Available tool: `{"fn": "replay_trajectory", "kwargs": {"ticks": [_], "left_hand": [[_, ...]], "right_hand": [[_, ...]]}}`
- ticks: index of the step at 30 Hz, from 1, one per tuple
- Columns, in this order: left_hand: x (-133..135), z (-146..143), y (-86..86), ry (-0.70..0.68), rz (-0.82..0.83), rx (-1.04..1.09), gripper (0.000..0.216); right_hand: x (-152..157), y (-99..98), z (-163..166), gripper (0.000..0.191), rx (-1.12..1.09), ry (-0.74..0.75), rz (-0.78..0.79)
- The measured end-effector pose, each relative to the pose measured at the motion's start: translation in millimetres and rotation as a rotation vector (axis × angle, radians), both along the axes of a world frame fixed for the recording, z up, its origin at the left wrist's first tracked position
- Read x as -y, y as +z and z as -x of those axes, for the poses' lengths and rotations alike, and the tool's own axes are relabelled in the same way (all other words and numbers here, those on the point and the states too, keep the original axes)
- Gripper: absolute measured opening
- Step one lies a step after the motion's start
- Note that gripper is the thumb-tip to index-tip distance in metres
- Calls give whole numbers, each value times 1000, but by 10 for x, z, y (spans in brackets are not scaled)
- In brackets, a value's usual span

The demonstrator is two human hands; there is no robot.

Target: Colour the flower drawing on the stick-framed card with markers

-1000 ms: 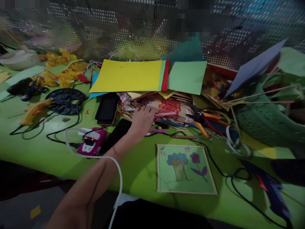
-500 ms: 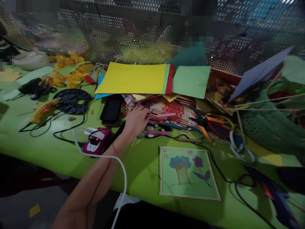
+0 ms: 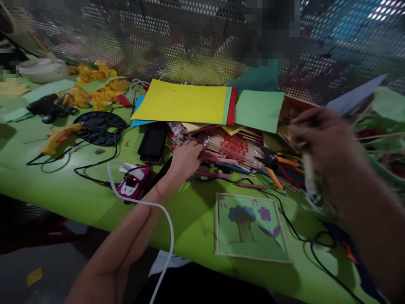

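My left hand (image 3: pixel 187 158) reaches into a pile of thin wooden sticks (image 3: pixel 243 147) and pens. Its fingers are bent down and close together; the tips are hidden, so what they hold cannot be made out. Pink pens (image 3: pixel 223 159) lie just right of it. My right hand (image 3: pixel 321 137) is blurred above the right end of the pile, its fingers curled closed. A whitish, long thing (image 3: pixel 309 175) shows below its fingers; its kind is unclear. Orange-handled pliers (image 3: pixel 268 160) lie left of that hand. A framed picture of a tree and flower (image 3: pixel 253 228) lies flat in front.
Yellow paper (image 3: pixel 183 101) and green paper (image 3: pixel 261 109) cover the pile's back. A phone (image 3: pixel 153 142) and a magenta power socket (image 3: pixel 134 181) are left of it. A white cable (image 3: pixel 169 228) crosses my left forearm. A yellow glue gun (image 3: pixel 60 137) lies farther left.
My right hand has come into view from the right, over the pile's right end. My left hand stays at the sticks, and the pink pen beside it sits a little lower. The view has shifted slightly.
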State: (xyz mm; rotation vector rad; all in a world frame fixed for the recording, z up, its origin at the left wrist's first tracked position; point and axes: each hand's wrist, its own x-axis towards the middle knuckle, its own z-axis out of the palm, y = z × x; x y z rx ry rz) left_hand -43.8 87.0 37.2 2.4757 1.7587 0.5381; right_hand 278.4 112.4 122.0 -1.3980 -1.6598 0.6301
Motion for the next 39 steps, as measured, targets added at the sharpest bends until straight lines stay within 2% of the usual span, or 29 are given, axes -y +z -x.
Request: {"fn": "replay_trajectory", "kwargs": {"ticks": [5,7,9,12,17,25,30,32,34,36,39], "left_hand": [[-4,45,-2,-21,-8,3,19],[-8,57,-2,-30,-9,4,19],[-8,66,1,-46,-8,7,20],[0,77,15,-70,-6,12,21],[21,97,65,-95,3,10,21],[26,165,106,-133,66,-10,22],[36,167,121,-146,96,-3,20],[38,163,116,-152,101,6,20],[35,157,104,-159,104,19,19],[29,148,91,-168,104,37,19],[27,115,70,-202,108,68,19]], "right_hand": [[178,-588,972,14,-40,355,273],[206,-736,1202,11,5,477,309],[197,-783,1280,12,53,577,334],[160,-727,1239,18,54,626,418],[176,-588,1183,30,-75,583,601],[215,-415,1141,28,-245,494,705],[166,-329,1142,30,-273,481,682],[153,-335,1117,30,-190,476,601],[174,-353,1068,30,-4,457,483],[249,-379,1010,27,261,419,374],[447,-443,962,26,667,353,294]]}}
